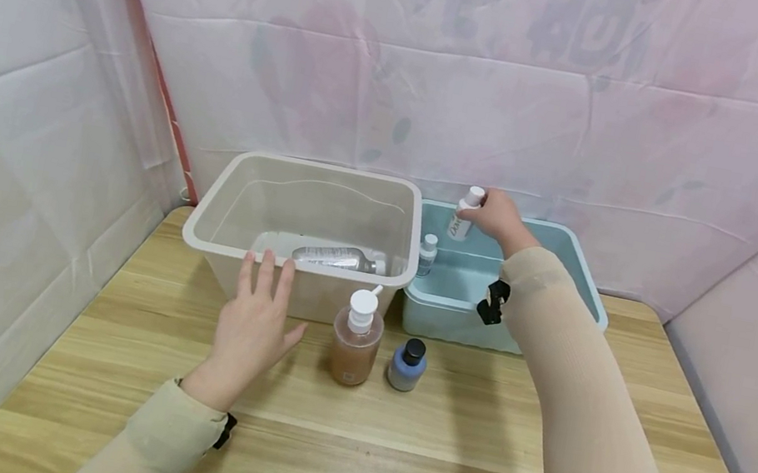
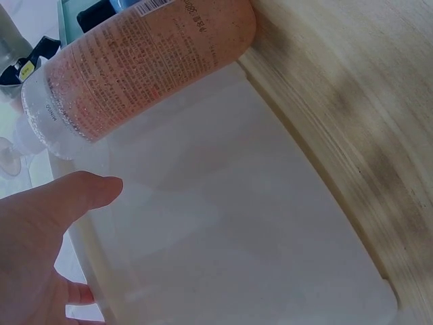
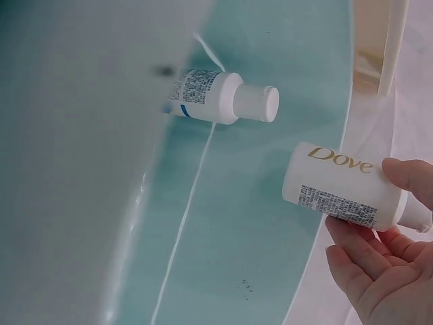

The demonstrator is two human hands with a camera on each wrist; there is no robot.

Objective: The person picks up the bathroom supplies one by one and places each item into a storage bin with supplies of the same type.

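My right hand (image 1: 497, 217) grips a small white Dove bottle (image 1: 464, 216) (image 3: 342, 186) over the far part of the teal bin (image 1: 583, 266), fingers (image 3: 369, 261) curled round it. A small white-capped bottle (image 1: 427, 253) (image 3: 220, 98) stands inside that bin near its left wall. My left hand (image 1: 256, 316) is open, its straight fingers against the front wall of the clear bin (image 1: 240, 161) (image 2: 223, 223). A clear bottle (image 1: 333, 255) lies on its side in the clear bin.
On the wooden table (image 1: 388, 441), an orange pump bottle (image 1: 357, 338) (image 2: 135, 64) and a small blue bottle with a black cap (image 1: 407, 364) stand in front of the bins. Draped sheeting closes off the back and both sides.
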